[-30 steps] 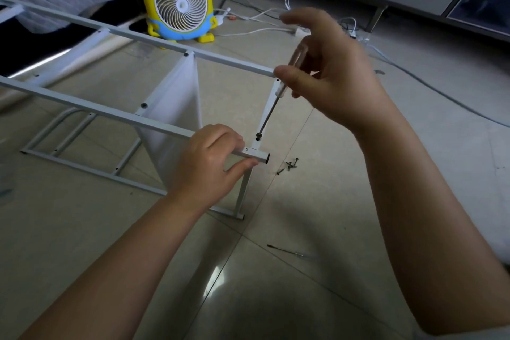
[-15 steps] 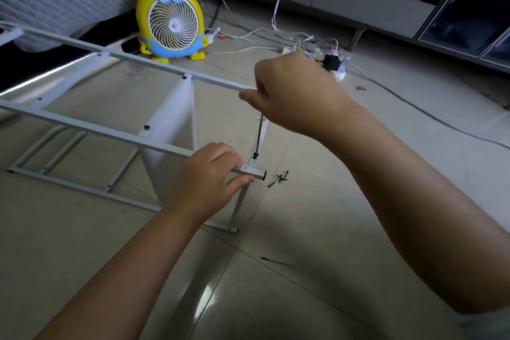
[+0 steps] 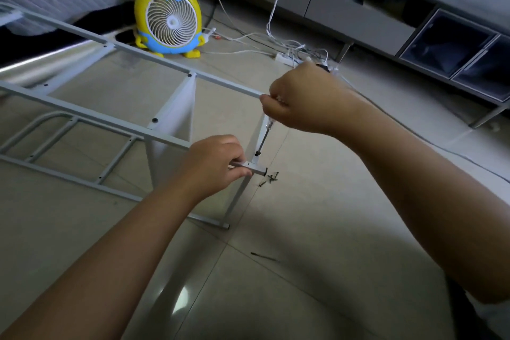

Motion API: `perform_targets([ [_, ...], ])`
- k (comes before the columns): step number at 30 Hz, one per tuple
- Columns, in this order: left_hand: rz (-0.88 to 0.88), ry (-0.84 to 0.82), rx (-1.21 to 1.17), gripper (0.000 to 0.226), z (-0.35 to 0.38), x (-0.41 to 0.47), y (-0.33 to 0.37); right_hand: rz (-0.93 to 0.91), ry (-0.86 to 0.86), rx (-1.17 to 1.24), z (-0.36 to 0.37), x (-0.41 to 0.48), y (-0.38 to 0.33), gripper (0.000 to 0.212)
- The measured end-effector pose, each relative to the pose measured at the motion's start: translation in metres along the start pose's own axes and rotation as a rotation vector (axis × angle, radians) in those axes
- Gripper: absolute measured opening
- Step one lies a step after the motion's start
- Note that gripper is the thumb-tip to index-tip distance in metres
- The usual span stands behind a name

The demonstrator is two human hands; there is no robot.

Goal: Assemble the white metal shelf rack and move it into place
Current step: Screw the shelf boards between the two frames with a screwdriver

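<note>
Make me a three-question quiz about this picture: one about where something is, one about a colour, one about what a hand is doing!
1. Where do the loose screws lie? A) on the floor beside the rail B) in a bowl C) on a chair
2. What colour is the fan's body? A) red B) yellow C) green
3. What is the right hand doing? A) lying flat B) waving C) gripping the screwdriver
Answers: 1 A, they lie on the floor beside the rail that the left hand grips; 2 B, yellow with blue trim; 3 C, its fingers curl round the handle, tip at the rail.
</note>
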State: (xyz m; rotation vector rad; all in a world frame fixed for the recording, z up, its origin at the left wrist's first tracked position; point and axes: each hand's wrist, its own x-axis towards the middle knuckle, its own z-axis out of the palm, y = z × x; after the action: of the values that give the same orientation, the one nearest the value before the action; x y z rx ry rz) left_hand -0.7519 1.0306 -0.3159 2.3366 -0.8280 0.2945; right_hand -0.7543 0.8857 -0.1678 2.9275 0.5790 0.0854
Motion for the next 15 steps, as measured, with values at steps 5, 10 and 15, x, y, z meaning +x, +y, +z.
perform_targets([
  [5,-0.004,0.017,-0.012,0.021,0.0,-0.002,0.0,0.122,0.042,0.028,0.009,0.002,0.005,0.048],
  [10,-0.005,0.04,-0.016,0.021,-0.001,-0.002,0.002,-0.066,-0.043,0.557,0.014,-0.002,0.006,0.009],
  [15,0.005,0.045,0.006,0.019,0.0,-0.005,0.001,-0.146,0.075,0.547,0.019,-0.003,0.019,0.021],
])
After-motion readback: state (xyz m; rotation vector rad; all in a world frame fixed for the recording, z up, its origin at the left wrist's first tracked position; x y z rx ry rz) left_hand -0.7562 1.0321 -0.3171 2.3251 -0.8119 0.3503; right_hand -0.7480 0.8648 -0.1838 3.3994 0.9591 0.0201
